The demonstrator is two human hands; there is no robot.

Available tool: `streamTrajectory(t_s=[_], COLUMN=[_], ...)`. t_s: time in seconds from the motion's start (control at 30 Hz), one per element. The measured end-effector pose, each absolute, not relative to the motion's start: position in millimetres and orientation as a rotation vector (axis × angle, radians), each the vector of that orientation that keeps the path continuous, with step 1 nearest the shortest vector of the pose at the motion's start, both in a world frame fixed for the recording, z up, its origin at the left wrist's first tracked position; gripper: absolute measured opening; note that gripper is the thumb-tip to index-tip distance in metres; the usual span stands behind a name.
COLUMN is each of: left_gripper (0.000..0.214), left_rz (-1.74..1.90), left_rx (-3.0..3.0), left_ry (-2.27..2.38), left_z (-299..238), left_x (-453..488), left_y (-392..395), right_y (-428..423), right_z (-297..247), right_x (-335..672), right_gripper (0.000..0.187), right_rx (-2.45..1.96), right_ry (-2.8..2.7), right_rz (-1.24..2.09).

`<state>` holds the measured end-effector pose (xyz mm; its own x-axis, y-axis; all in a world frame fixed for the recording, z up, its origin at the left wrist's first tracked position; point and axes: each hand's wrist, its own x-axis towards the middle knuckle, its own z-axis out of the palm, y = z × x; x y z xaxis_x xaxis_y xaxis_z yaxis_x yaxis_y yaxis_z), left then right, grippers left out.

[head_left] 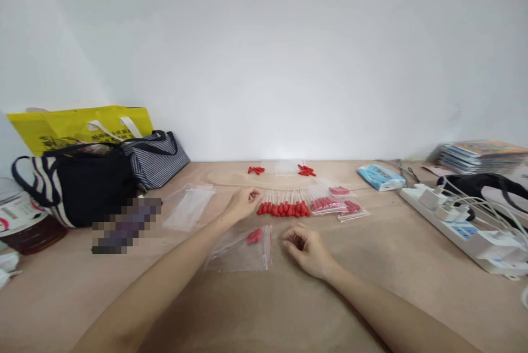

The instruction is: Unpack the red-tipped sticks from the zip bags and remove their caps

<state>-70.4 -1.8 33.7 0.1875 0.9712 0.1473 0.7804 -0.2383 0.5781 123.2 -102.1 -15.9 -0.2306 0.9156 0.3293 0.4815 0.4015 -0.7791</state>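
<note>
My left hand (243,203) reaches forward with its fingers curled at the left end of a row of clear droppers with red bulbs (284,207). Whether it holds one is hidden. My right hand (307,248) rests on the table with fingers loosely curled, just right of a clear zip bag (241,251) that has a few red-bulb droppers inside. To the right of the row lie filled small bags of droppers (334,202). Farther back are loose red bulbs (256,169), more red bulbs (306,170) and clear tubes (286,167).
Empty clear bags (190,205) lie at the left. Black and striped bags (94,177) and a yellow bag (78,125) stand far left. A tissue pack (380,176), a power strip with chargers (462,221) and stacked booklets (482,156) are at the right.
</note>
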Motion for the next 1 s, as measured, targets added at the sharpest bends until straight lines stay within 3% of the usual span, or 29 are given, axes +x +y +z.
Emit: streamTrajectory(t_s=[0.17,0.3,0.47,1.0], left_gripper=[0.020,0.029,0.041,0.039], left_rz=[0.741,0.642,0.532,0.492], left_rx=[2.438,2.363,2.282,2.398], left_ry=[1.293,1.233,1.201,1.110], left_z=[30.0,19.2,13.6,13.6], left_x=[-105.8,-116.4,-109.4,-107.1], left_y=[-68.1,-94.5,-98.0,-96.6], right_y=[-99.6,-96.5,-93.2,-100.1], right_z=[-17.0,-10.1,-4.0,0.7], right_x=[121.9,112.8,102.8,101.7], right_gripper=[0.014,0.013,0.011,0.007], right_rx=[-1.192,-1.234,-1.255,-1.328], right_ry=[-1.902,-1.995,-2.125,-2.147], right_rz=[0.744,0.726,0.587,0.509])
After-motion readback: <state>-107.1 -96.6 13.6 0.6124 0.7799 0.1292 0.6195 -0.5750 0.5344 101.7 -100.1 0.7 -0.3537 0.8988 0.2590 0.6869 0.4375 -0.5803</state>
